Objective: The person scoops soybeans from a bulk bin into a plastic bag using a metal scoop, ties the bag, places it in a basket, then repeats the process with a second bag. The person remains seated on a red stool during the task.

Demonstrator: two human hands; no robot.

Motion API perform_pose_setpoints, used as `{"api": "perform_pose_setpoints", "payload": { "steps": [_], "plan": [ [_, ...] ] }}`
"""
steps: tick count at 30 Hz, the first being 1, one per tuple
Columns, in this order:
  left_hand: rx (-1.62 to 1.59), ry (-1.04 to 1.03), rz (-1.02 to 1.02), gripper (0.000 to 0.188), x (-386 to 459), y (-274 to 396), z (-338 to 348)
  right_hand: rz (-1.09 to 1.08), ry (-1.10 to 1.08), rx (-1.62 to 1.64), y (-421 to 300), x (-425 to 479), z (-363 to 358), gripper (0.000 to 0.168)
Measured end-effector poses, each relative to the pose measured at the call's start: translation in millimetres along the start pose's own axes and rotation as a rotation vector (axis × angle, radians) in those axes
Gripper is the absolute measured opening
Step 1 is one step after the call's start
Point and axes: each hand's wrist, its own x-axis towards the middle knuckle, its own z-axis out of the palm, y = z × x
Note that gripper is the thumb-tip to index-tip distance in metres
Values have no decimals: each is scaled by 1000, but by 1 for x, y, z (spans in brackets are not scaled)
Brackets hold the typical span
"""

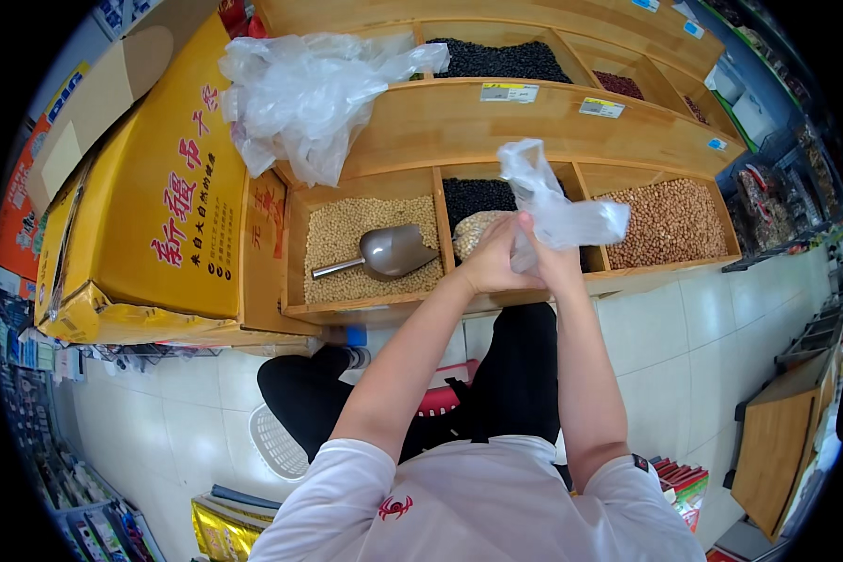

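Both my hands are together over the middle bin of black beans (474, 193). My left hand (495, 260) closes round a clear plastic bag (544, 193) whose lower part bulges with pale yellow beans (476, 230). At the bag's gathered neck is my right hand (551, 256), gripping the plastic. The bag's handles stick up and out past my fingers. To the left, a metal scoop (397, 251) rests on soybeans (330, 218) in a wooden bin, its handle pointing left. Reddish-brown peanuts or beans (664, 221) fill the bin on the right.
A bundle of plastic bags (302, 98) drapes over the upper left bins. Beside it stands a large yellow carton (161, 190). Black beans (499, 62) lie in the upper tier. A white basket (279, 442) is on the floor, and a wooden stand (780, 435) is at right.
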Motion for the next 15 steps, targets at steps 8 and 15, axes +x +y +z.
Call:
{"api": "perform_pose_setpoints", "payload": {
  "steps": [8,15],
  "plan": [
    [-1005,28,-298,45,-16,-83,46,27,-80,112,11,6,52,45],
    [-838,125,-394,37,4,-38,34,-60,-89,-170,-17,1,27,49]
  ]
}}
